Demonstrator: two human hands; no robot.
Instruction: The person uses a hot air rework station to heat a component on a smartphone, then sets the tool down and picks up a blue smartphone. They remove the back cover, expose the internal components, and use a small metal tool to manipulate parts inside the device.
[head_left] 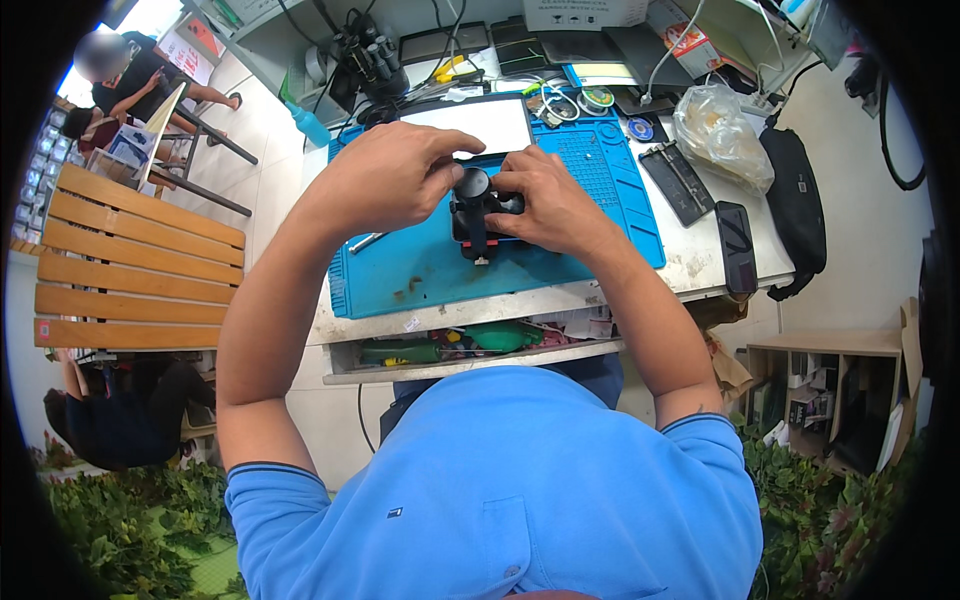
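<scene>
A small black clamp-like device [477, 225] with a round knob [472, 184] on top stands on a blue work mat [430, 285]. My left hand [395, 178] reaches in from the left, thumb at the knob's rim and forefinger bent over above it. The other fingers of that hand are curled in. On the device's right side, my right hand [550, 200] grips a dark part between thumb and fingers. Small red parts show low on the device; what lies inside it is hidden. Just behind both hands lies a flat white panel [480, 122] with a dark edge.
A drawer [470, 372] stands partly out below the desk edge. Right of the mat lie a black holder plate [677, 184], a dark phone-like slab [736, 248], a plastic bag [720, 135] and a black pouch [795, 205]. Cables and a blue bottle [308, 124] are behind.
</scene>
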